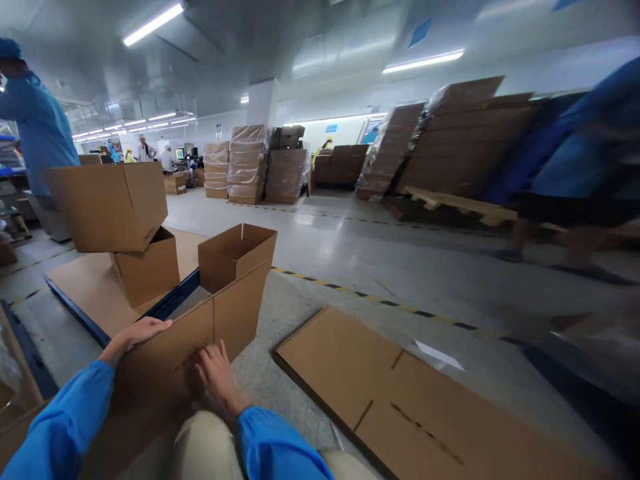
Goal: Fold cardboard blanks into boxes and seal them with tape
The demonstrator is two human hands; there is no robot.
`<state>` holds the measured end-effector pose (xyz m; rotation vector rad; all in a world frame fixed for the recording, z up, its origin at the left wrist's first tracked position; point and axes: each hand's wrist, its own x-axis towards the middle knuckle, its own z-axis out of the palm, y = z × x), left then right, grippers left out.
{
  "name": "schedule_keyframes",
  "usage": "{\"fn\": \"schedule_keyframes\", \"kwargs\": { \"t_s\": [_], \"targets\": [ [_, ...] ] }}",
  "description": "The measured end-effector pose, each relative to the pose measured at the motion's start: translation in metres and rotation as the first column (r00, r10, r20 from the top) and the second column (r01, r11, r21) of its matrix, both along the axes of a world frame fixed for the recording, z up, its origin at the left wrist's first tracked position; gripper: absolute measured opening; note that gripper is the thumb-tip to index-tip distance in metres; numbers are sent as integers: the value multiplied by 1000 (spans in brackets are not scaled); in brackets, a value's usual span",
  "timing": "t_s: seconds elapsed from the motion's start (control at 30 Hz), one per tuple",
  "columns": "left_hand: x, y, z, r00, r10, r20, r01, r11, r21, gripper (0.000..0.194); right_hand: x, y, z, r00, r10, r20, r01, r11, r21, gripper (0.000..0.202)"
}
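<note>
Upright in front of me stands a large cardboard piece [170, 353] with a vertical slit in its upper edge. My left hand [143, 331] rests on that top edge, its thumb side hidden, with the fingers bent over the board. Against the near face lies my right hand [219, 373], fingers apart and holding nothing. Just beyond the cardboard sits an open box [235, 257]. Farther left, a large box [107, 207] is stacked at an angle on a smaller box [150, 267].
A stack of flat cardboard [365, 360] lies on the floor at the right. Striped tape [350, 291] crosses the floor behind it. Blurred at the right is a person in blue [590, 153]; another person [40, 127] stands left. Wrapped box stacks [247, 163] stand farther back.
</note>
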<state>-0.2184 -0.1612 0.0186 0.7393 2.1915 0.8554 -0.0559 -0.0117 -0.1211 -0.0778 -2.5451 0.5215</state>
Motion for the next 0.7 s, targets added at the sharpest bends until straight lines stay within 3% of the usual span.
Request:
{"fn": "schedule_keyframes", "kwargs": {
  "t_s": [0.13, 0.23, 0.4, 0.57, 0.7],
  "targets": [
    [-2, 2, -4, 992, -41, 120, 40, 999, 6, 78, -12, 1, 17, 985, -34, -170, 34, 999, -3, 51],
    [-4, 4, -8, 997, -80, 19, 80, 997, 7, 78, -25, 0, 33, 988, 32, -148, -28, 999, 25, 58],
    [-14, 9, -5, 948, -151, -281, 124, 986, -111, 69, -30, 2, 48, 992, -4, -123, 8, 1000, 27, 51],
    [-13, 6, -6, 799, -192, -570, 63, 969, -239, 47, -14, 16, 60, 991, 58, -119, -46, 993, 105, 43],
    [-14, -5, -5, 686, -248, -684, 12, 944, -331, 40, 1, 26, 60, 980, 166, -105, -144, 971, 191, 25]
  ]
}}
